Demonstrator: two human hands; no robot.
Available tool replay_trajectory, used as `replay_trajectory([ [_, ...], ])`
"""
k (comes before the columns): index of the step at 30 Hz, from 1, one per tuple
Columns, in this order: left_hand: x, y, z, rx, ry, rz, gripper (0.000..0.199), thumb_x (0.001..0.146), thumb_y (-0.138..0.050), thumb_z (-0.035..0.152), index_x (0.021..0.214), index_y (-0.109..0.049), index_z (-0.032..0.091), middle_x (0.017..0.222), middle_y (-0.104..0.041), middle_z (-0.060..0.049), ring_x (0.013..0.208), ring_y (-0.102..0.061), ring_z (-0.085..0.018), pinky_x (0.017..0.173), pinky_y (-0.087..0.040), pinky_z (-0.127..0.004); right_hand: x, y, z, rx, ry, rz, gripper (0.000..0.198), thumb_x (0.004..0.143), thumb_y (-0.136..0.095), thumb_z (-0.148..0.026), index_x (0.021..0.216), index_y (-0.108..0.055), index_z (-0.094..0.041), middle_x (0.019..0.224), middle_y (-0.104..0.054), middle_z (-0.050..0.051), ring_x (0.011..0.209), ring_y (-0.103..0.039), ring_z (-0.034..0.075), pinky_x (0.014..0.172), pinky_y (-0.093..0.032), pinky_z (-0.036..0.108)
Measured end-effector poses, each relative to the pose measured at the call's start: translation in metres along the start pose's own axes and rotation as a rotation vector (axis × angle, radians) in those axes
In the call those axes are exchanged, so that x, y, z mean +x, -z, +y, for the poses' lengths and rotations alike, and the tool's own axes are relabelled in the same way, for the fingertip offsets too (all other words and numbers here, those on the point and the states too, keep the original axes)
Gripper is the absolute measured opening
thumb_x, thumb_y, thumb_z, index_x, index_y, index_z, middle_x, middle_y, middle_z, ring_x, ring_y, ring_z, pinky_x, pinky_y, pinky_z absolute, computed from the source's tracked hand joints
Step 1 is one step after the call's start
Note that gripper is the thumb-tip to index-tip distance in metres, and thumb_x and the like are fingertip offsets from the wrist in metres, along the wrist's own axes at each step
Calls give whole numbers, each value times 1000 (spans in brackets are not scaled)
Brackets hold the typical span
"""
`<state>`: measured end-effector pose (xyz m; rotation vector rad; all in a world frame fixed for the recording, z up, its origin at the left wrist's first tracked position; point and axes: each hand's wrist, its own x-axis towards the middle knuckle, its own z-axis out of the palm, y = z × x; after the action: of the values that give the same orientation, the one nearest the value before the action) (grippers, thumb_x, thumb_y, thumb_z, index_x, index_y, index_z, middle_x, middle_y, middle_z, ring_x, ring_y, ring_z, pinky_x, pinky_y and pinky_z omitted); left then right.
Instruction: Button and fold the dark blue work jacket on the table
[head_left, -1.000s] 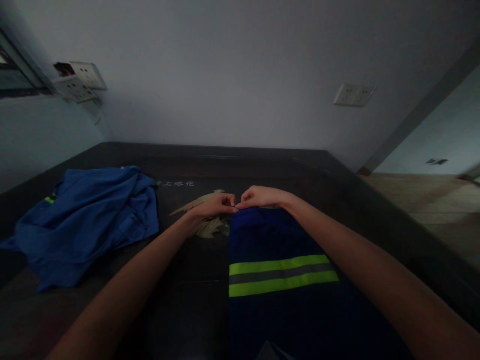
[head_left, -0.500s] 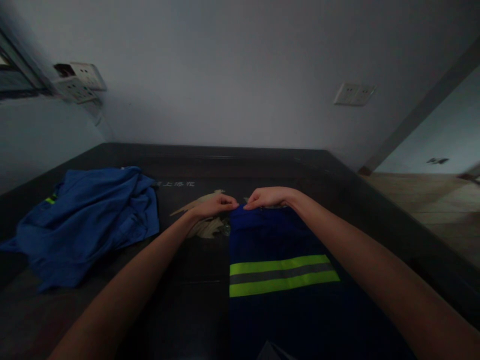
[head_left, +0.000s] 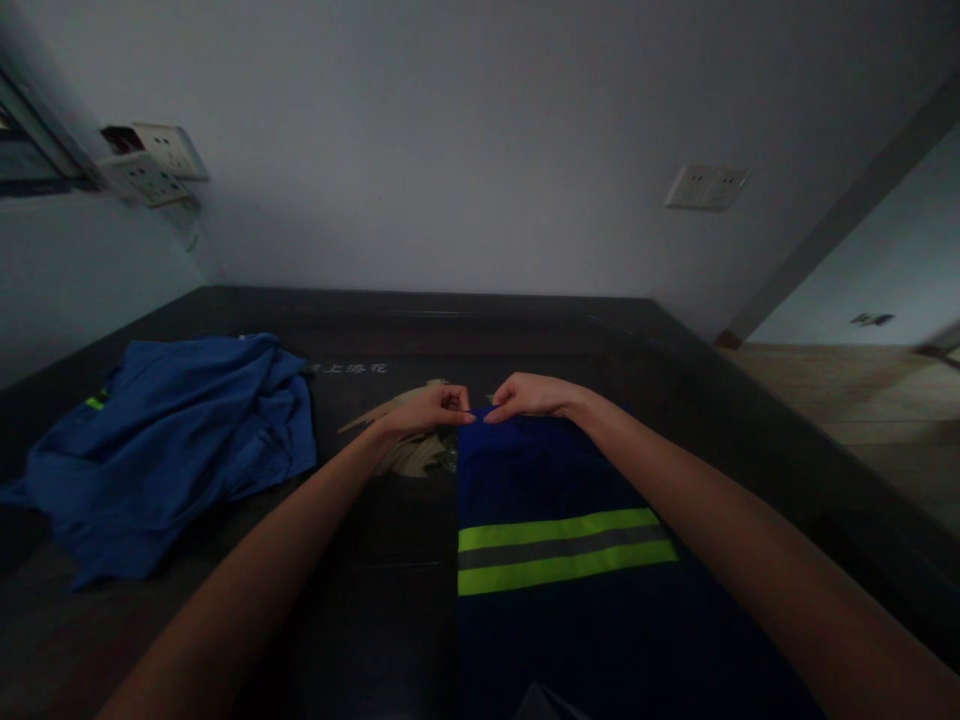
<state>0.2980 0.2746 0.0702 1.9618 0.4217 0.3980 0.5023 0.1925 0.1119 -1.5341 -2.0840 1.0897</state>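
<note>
A dark blue garment [head_left: 540, 470] with a yellow-green and grey reflective band lies flat on the dark table [head_left: 375, 610], running toward me. My left hand [head_left: 431, 408] pinches the far left corner of its top edge between thumb and fingers. Just to the right, my right hand [head_left: 525, 396] is closed on the same edge, thumb and forefinger pressed together. The two sets of fingertips are close but apart. Which part of the garment the edge belongs to, I cannot tell. Its near end fades into shadow.
A crumpled blue garment [head_left: 180, 440] with a small yellow-green strip lies at the left of the table. Under my left hand shows a beige printed pattern [head_left: 416, 455] on the tabletop. A wall with sockets [head_left: 706, 187] stands behind, and wooden floor [head_left: 825, 390] shows at right.
Both hands stay at the garment's top edge. The left fingers have shifted very slightly, with the forefinger more bent. The view has moved a little; the garment lies as before.
</note>
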Motion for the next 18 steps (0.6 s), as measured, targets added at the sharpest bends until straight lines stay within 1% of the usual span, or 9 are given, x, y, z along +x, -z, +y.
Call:
replay_trajectory([
  [2, -1, -1, 2, 19, 7, -20, 25, 70, -69, 34, 75, -53, 15, 68, -50, 4, 61, -43, -8, 59, -32, -21, -1, -2, -1, -14, 8, 32, 34, 63, -71, -48, 59, -57, -17, 49, -44, -7, 48, -35, 7, 49, -23, 24],
  [4, -1, -2, 4, 83, 2, -39, 24, 75, -64, 38, 79, -57, 15, 70, -51, 3, 63, -44, -9, 60, -33, -22, -2, -4, 0, -6, 16, 79, 34, 60, -74, -47, 61, -58, -17, 51, -44, -7, 50, -36, 7, 50, -23, 24],
  [6, -1, -2, 5, 144, 3, -46, 29, 81, -57, 44, 76, -58, 15, 67, -49, 2, 62, -42, -10, 59, -32, -23, -3, -4, 1, 24, 19, 110, 36, 57, -75, -48, 66, -60, -17, 56, -47, -6, 53, -38, 8, 51, -24, 24],
  [8, -1, -1, 6, 170, 16, -60, 34, 83, -51, 47, 70, -56, 16, 62, -45, 3, 59, -41, -11, 58, -33, -24, -4, -4, 3, 50, 27, 109, 40, 59, -73, -53, 70, -61, -17, 58, -49, -5, 54, -39, 8, 52, -25, 24],
  [10, -2, 1, 6, 167, 30, -73, 33, 84, -50, 46, 71, -56, 16, 63, -46, 2, 60, -43, -11, 58, -34, -24, -5, -5, 5, 51, 46, 90, 44, 64, -67, -60, 67, -60, -16, 56, -46, -5, 53, -37, 8, 52, -25, 24],
  [12, -4, 3, 6, 145, 35, -84, 25, 84, -51, 40, 79, -58, 16, 69, -51, 1, 64, -48, -12, 60, -37, -24, -5, -7, 6, 36, 54, 81, 48, 68, -62, -64, 63, -56, -16, 54, -41, -6, 51, -33, 8, 50, -22, 24],
  [14, -4, 4, 6, 109, 39, -117, 15, 80, -53, 29, 87, -57, 17, 74, -55, 1, 67, -51, -12, 62, -39, -23, -4, -11, 5, 4, 56, 91, 50, 71, -58, -65, 61, -53, -16, 52, -37, -6, 49, -30, 7, 49, -20, 24],
  [16, -4, 5, 5, 95, 43, -174, 14, 74, -54, 18, 88, -56, 16, 74, -57, 1, 68, -53, -11, 63, -40, -23, -3, -15, 3, -45, 72, 116, 50, 70, -58, -65, 61, -54, -16, 53, -37, -6, 51, -30, 7, 50, -20, 24],
  [18, -3, 5, 4, 140, 36, -202, 16, 69, -54, 11, 84, -56, 16, 73, -58, 2, 67, -54, -11, 64, -40, -22, -2, -18, 1, -89, 98, 141, 48, 69, -60, -63, 62, -55, -16, 55, -39, -6, 53, -32, 8, 52, -21, 24],
])
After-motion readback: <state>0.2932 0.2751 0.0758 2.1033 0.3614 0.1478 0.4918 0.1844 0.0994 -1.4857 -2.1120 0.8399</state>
